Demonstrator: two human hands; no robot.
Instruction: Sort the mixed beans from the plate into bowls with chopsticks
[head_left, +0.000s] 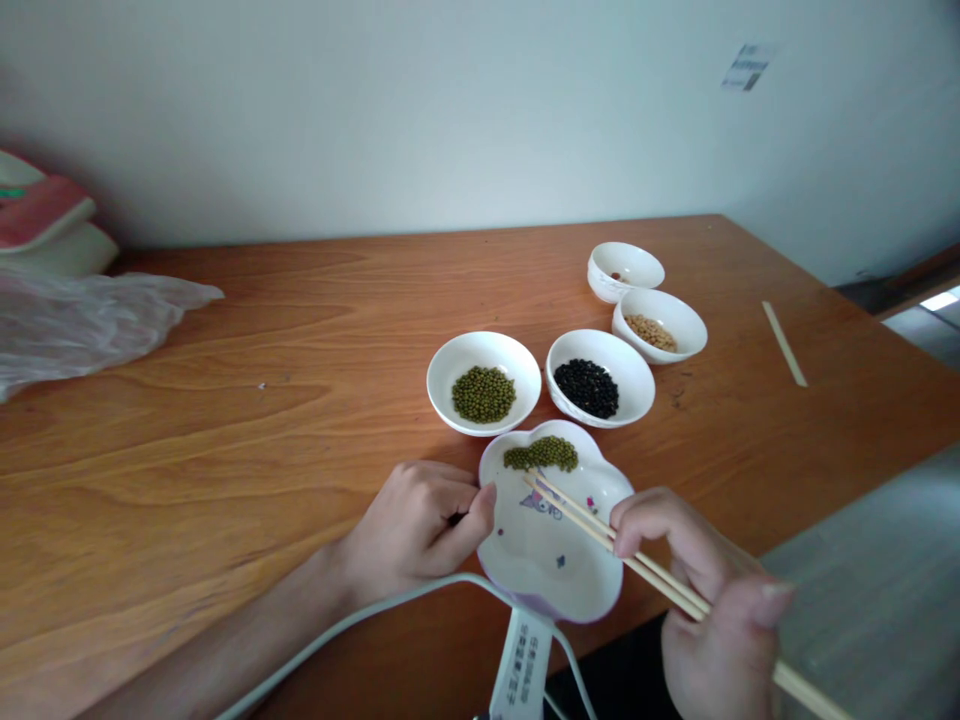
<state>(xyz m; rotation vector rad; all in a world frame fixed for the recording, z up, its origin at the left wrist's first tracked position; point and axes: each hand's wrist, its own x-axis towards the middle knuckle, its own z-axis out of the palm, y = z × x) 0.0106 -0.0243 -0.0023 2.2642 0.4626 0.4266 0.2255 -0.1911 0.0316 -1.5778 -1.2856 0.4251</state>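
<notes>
A white flower-shaped plate point(525, 560) with a purple rim and cartoon prints lies near the table's front edge. Green mung beans point(551, 453) form a patch at its far side. My left hand point(427, 520) is closed at the plate's left rim, thumb over the edge; its other fingertips are hidden. Wooden chopsticks point(577, 513) are gripped in my right hand point(697, 580), their tips close together at the near edge of the beans. Just beyond the plate stand a bowl of mung beans point(484, 395) and a bowl of black beans point(586, 388).
Farther right are a bowl of pale yellow beans point(651, 333) and a bowl with a few brown pieces point(622, 278). A thin pale strip point(784, 343) lies at right. Clear plastic point(97, 315) covers the left side. A white cable point(360, 615) and printed tag point(520, 665) are in front.
</notes>
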